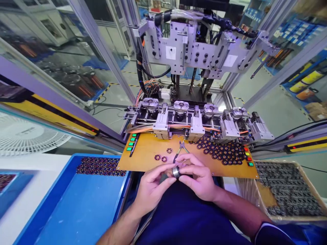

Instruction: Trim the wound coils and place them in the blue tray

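Note:
In front of my body, a small silvery metal cylinder with a dark end is held between both hands. The fingertips of my left hand close on its left side. From the other side, my right hand pinches it with thumb and fingers, partly covering the dark end. Just beyond the fingers, cutting pliers lie on the orange-brown work board. A few small dark rings with copper-coloured middles, one of them a ring, rest left of the pliers.
Many similar rings crowd the board's right side beside coloured buttons. A machine with several clamping fixtures stands behind. A blue tray with rows of small parts is at left. A box of grey parts sits at right.

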A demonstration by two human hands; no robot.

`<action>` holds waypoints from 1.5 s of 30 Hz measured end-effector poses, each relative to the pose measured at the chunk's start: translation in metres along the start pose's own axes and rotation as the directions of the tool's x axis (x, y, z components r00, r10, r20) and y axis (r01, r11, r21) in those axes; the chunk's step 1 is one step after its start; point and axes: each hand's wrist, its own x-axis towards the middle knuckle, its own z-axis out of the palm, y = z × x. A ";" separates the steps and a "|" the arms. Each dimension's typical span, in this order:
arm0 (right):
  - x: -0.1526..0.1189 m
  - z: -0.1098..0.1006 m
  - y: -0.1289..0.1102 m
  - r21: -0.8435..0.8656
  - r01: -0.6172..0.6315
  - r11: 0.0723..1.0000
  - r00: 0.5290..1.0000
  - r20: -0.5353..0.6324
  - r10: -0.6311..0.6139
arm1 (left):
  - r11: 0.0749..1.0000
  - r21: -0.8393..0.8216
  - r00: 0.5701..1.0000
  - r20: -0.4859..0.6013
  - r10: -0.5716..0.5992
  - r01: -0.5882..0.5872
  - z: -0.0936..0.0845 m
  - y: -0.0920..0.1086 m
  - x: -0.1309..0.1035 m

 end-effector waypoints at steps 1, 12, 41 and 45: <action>0.001 -0.001 0.001 0.024 -0.028 0.999 0.999 0.021 0.027 | 0.996 0.060 0.998 -0.027 0.063 -0.061 -0.002 -0.001 -0.001; 0.028 0.010 0.002 0.018 -0.101 0.995 0.985 0.141 0.097 | 0.911 0.275 0.936 -0.085 0.341 -0.307 -0.013 -0.005 0.006; 0.321 0.018 0.105 -0.775 0.433 0.461 0.814 0.556 0.169 | 0.548 0.811 0.961 0.057 0.272 -0.203 -0.023 -0.149 0.031; 0.321 0.026 0.099 -0.819 0.423 0.388 0.816 0.530 0.230 | 0.557 0.807 0.961 0.046 0.274 -0.197 -0.026 -0.149 0.028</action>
